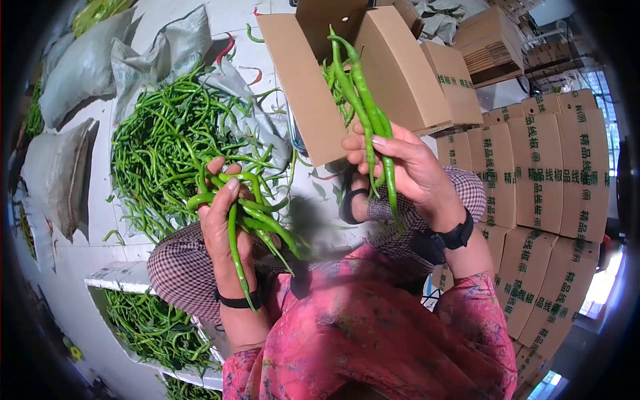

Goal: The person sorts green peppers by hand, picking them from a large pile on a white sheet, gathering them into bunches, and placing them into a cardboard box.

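Note:
Several long green peppers (257, 210) are bunched in my left hand (221, 217), pointing in different directions, some hanging down past the wrist. My right hand (407, 160) pinches a few long green peppers (363, 93) between thumb and fingers, roughly lined up, in front of the open cardboard box (300, 87). More green peppers (339, 87) show inside that box, partly hidden by the held ones. Beyond my left hand a large heap of green peppers (163, 143) lies on the floor, partly on a white sack.
White sacks (90, 67) stand at the upper left. A white foam box (120, 283) of green peppers is at the lower left. Stacked printed cartons (533, 173) fill the right side, with flattened cardboard (490, 43) behind. A few red peppers (227, 49) lie near the heap.

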The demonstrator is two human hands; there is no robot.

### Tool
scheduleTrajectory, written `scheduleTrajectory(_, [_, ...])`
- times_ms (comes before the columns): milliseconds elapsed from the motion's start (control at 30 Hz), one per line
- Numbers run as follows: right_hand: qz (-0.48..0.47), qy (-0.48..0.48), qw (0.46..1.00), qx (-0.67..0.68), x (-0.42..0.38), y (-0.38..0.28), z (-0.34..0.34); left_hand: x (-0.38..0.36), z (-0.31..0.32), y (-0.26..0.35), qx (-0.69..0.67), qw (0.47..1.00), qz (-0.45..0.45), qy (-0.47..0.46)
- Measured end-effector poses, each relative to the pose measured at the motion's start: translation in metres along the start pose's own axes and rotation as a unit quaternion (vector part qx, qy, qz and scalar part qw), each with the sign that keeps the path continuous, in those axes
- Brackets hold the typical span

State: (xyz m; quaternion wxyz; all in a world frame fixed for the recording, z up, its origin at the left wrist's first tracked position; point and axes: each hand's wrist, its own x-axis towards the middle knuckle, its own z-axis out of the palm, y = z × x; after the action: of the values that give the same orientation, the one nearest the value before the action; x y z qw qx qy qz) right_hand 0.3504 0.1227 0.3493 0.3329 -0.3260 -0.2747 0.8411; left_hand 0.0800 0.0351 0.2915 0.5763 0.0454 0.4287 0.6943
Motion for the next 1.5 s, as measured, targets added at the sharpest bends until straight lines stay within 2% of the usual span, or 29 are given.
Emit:
scheduleTrajectory(100, [-0.013, 0.004, 1.0, 0.021, 0.008, -0.002, -0.001, -0.001, 0.0, -0.002, -0.005, 1.0, -0.007, -0.008])
scheduleTrajectory(233, [-0.075, 0.004, 0.997, -0.025, 0.012, -0.011, 0.005, 0.0, -0.002, -0.002, -0.035, 0.999, -0.021, -0.025])
scheduleTrajectory(300, [-0.138, 0.056, 0.982, -0.113, 0.013, -0.019, 0.011, -0.002, 0.003, -0.004, -0.047, 0.998, -0.019, -0.033])
scheduleTrajectory(367, [-0.17, 0.076, 0.969, -0.16, 0.014, -0.028, 0.021, -0.004, 0.005, -0.004, -0.106, 0.989, -0.015, -0.102])
scheduleTrajectory(433, [-0.205, 0.098, 0.949, -0.217, 0.015, -0.037, 0.026, -0.005, 0.006, -0.003, -0.125, 0.983, -0.021, -0.129])
scheduleTrajectory(567, [-0.237, 0.156, 0.903, -0.322, 0.02, -0.049, 0.025, -0.01, 0.009, -0.002, -0.149, 0.976, -0.03, -0.157])
scheduleTrajectory(700, [-0.251, 0.165, 0.883, -0.362, 0.023, -0.058, 0.03, -0.013, 0.011, -0.003, -0.144, 0.974, -0.016, -0.174])
scheduleTrajectory(800, [-0.353, 0.184, 0.756, -0.52, 0.029, -0.055, 0.025, -0.012, 0.01, -0.004, -0.153, 0.971, -0.027, -0.182])
scheduleTrajectory(833, [-0.356, 0.181, 0.754, -0.522, 0.031, -0.055, 0.024, -0.012, 0.01, -0.003, -0.155, 0.97, -0.023, -0.183])
scheduleTrajectory(900, [-0.383, 0.189, 0.7, -0.572, 0.032, -0.055, 0.023, -0.013, 0.011, -0.002, -0.145, 0.973, -0.029, -0.175])
scheduleTrajectory(933, [-0.384, 0.189, 0.699, -0.573, 0.032, -0.056, 0.023, -0.012, 0.01, -0.003, -0.146, 0.972, -0.028, -0.18])
scheduleTrajectory(1000, [-0.364, 0.214, 0.661, -0.621, 0.036, -0.057, 0.019, -0.012, 0.012, -0.003, -0.143, 0.974, -0.029, -0.174])
scheduleTrajectory(1033, [-0.357, 0.21, 0.666, -0.62, 0.042, -0.058, 0.009, -0.013, 0.012, -0.003, -0.138, 0.976, -0.028, -0.164])
scheduleTrajectory(1067, [-0.373, 0.207, 0.599, -0.678, 0.052, -0.058, -0.01, -0.013, 0.013, -0.002, -0.144, 0.973, -0.035, -0.175])
scheduleTrajectory(1100, [-0.382, 0.196, 0.535, -0.727, 0.06, -0.056, -0.025, -0.017, 0.016, -0.001, -0.131, 0.981, -0.039, -0.138])
scheduleTrajectory(1167, [-0.392, 0.178, 0.434, -0.791, 0.057, -0.051, -0.037, -0.015, 0.012, -0.002, -0.187, 0.969, -0.057, -0.153])
scheduleTrajectory(1200, [-0.388, 0.165, 0.448, -0.788, 0.053, -0.049, -0.018, -0.01, 0.008, -0.004, -0.223, 0.952, -0.05, -0.204])
scheduleTrajectory(1267, [-0.261, 0.083, 0.685, -0.675, 0.031, -0.04, 0.027, -0.012, 0.005, -0.003, -0.272, 0.93, -0.054, -0.241])
scheduleTrajectory(1333, [-0.146, 0.01, 0.822, -0.55, 0.019, -0.016, 0.047, -0.009, 0.007, -0.002, -0.309, 0.908, -0.061, -0.278])
scheduleTrajectory(1433, [-0.033, 0.03, 0.867, -0.496, 0.02, 0.004, 0.063, -0.009, 0.005, -0.004, -0.304, 0.909, -0.059, -0.278])
scheduleTrajectory(1500, [-0.047, 0.034, 0.882, -0.468, 0.021, 0.003, 0.058, -0.014, 0.009, -0.003, -0.288, 0.923, -0.062, -0.247])
